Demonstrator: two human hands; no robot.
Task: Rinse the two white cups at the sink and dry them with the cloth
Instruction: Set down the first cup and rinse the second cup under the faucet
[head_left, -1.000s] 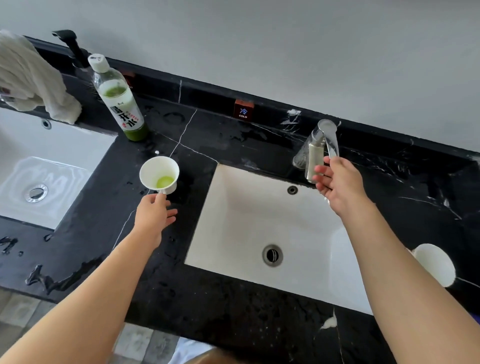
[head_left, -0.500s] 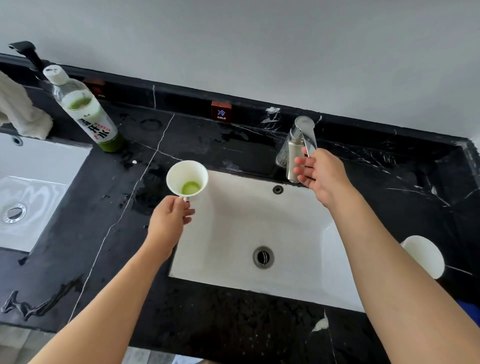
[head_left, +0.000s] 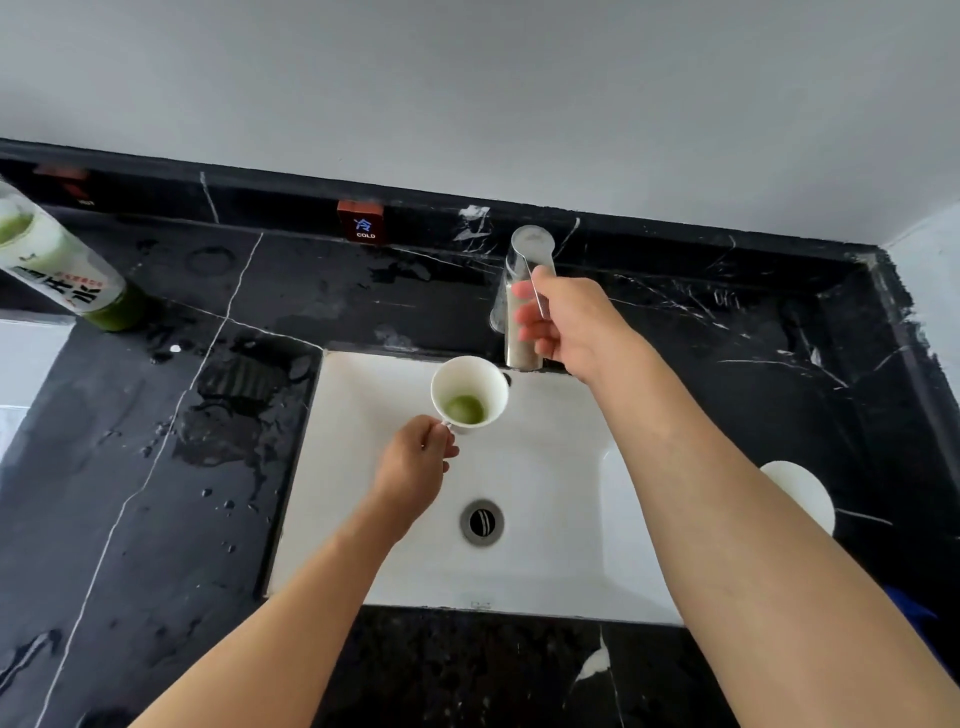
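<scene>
- White cups are counted at two: one cup (head_left: 469, 391) is held by its handle over the far part of the sink (head_left: 363, 519), just below the tap (head_left: 522, 312), and a second cup (head_left: 797, 493) is seen on the black surface (head_left: 156, 519) to the right of the sink, partly hidden behind the right forearm.
- A small pool of green liquid is seen in the bottom of the held cup, which is kept upright and slightly tilted.
- The left hand (head_left: 413, 470) is closed on the cup's handle, with its fingers pinched round it.
- The right hand (head_left: 569, 325) is placed on the one metal tap; its fingers are curled round the tap's lever.
- One bottle (head_left: 62, 270) with green drink in it is seen at the far left of the surface, well apart from the cups.
- One small sign marked COLD (head_left: 362, 222) is fixed on the back ledge.
- Water drops and wet patches are scattered on the surface left of the sink.
- One drain (head_left: 481, 521) is seen in the sink's floor.
</scene>
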